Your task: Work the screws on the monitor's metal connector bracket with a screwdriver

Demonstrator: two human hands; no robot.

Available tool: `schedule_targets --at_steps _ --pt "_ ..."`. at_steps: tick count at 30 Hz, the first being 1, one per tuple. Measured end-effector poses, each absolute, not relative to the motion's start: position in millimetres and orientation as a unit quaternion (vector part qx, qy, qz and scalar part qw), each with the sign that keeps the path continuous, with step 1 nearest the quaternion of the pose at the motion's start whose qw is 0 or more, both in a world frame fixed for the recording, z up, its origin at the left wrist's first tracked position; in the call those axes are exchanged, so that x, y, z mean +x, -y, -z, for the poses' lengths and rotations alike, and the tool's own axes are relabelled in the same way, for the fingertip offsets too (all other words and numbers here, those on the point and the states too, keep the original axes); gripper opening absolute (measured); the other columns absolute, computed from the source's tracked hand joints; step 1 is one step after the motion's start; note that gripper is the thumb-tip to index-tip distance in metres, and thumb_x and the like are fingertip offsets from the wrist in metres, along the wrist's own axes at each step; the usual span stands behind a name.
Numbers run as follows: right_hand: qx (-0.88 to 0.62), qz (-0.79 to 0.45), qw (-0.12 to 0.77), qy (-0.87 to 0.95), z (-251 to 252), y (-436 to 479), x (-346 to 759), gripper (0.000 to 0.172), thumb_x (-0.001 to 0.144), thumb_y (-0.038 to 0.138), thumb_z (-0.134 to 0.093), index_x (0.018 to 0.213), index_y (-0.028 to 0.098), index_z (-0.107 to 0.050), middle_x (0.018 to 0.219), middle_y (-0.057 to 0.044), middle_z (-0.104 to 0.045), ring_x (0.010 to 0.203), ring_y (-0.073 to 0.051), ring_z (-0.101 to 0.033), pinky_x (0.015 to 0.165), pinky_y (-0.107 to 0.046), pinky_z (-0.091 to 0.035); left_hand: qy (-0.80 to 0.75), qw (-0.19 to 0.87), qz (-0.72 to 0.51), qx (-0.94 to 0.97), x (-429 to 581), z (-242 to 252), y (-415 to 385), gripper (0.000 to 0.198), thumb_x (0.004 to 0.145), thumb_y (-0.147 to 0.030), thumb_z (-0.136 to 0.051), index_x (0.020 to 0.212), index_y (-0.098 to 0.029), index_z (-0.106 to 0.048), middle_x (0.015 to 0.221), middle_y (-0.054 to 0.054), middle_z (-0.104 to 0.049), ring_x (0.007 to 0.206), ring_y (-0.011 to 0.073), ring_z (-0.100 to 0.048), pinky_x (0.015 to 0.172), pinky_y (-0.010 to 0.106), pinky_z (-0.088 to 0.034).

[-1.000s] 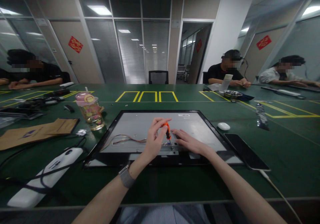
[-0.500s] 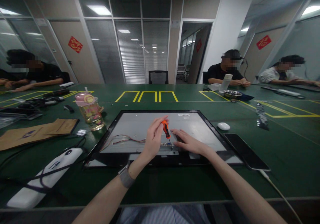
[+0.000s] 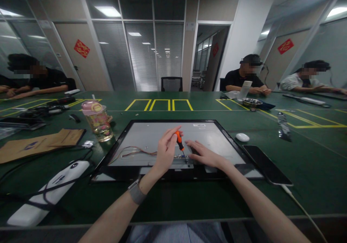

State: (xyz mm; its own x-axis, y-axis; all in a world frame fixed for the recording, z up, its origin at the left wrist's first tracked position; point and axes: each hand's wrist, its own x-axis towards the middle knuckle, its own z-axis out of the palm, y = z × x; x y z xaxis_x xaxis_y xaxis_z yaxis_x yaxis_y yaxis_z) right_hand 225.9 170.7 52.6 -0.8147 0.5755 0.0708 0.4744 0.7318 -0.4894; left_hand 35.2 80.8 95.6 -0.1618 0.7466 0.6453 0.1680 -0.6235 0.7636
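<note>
My left hand (image 3: 166, 150), with a watch at its wrist, is closed around the handle of an orange and black screwdriver (image 3: 179, 140). The screwdriver leans a little, its shaft pointing down at small parts near the front of a flat display panel (image 3: 143, 136). My right hand (image 3: 204, 154) lies on the panel just right of the screwdriver tip, its fingers stretched out and holding nothing. The panel lies flat, grey inside a black frame. Thin coloured wires (image 3: 135, 149) run across its left part toward my left hand, which hides their end.
Left of the panel stand a pink-lidded bottle (image 3: 98, 122), a brown paper bag (image 3: 40, 143) and a white device (image 3: 51, 192) wrapped in black cable. To the right lie a white case (image 3: 242, 137) and a phone (image 3: 267, 164) on a cable. Several people sit across the table.
The screwdriver's handle has turned slightly in my left hand. Both hands stay in nearly the same place, and the panel has not moved.
</note>
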Motion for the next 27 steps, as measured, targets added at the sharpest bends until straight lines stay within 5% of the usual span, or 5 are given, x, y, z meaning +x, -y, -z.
schedule_targets --at_steps 6,12,20,27 --pt "-0.288 -0.241 0.110 0.920 -54.4 -168.8 225.2 0.060 0.093 0.054 -0.040 0.141 0.019 -0.037 0.149 -0.010 -0.035 0.139 -0.029 -0.026 0.116 -0.050 -0.011 -0.402 0.164 -0.658 0.616 34.9 -93.4 -82.1 0.022 0.086 -0.027 -0.059 0.104 -0.021 -0.070 0.089 0.004 -0.055 0.085 0.0144 -0.056 0.080 0.027 -0.047" --pt "-0.288 -0.244 0.113 0.919 -54.4 -169.3 225.0 0.060 0.093 0.053 -0.041 0.141 0.018 -0.037 0.149 -0.011 -0.035 0.139 -0.029 -0.026 0.115 -0.052 -0.014 -0.379 0.203 -0.660 0.616 36.0 -89.8 -82.2 0.033 0.095 -0.026 -0.042 0.122 -0.021 -0.059 0.117 0.009 -0.056 0.105 0.0177 -0.057 0.093 0.032 -0.045" --pt "-0.284 -0.238 0.105 0.923 -55.4 -168.3 225.3 0.060 0.094 0.053 -0.038 0.143 0.017 -0.035 0.149 -0.011 -0.035 0.140 -0.027 -0.025 0.117 -0.049 -0.008 -0.409 0.128 -0.655 0.623 36.4 -90.2 -82.9 0.018 0.087 -0.026 -0.058 0.099 -0.020 -0.069 0.089 0.004 -0.054 0.085 0.0153 -0.055 0.082 0.029 -0.046" --pt "-0.289 -0.233 0.103 0.923 -55.8 -168.6 224.9 0.059 0.094 0.052 -0.040 0.142 0.017 -0.036 0.150 -0.012 -0.034 0.140 -0.027 -0.026 0.116 -0.050 -0.010 -0.394 0.167 -0.661 0.616 37.3 -90.8 -80.9 0.032 0.095 -0.024 -0.040 0.120 -0.021 -0.059 0.097 0.005 -0.057 0.089 0.0150 -0.056 0.082 0.030 -0.046"
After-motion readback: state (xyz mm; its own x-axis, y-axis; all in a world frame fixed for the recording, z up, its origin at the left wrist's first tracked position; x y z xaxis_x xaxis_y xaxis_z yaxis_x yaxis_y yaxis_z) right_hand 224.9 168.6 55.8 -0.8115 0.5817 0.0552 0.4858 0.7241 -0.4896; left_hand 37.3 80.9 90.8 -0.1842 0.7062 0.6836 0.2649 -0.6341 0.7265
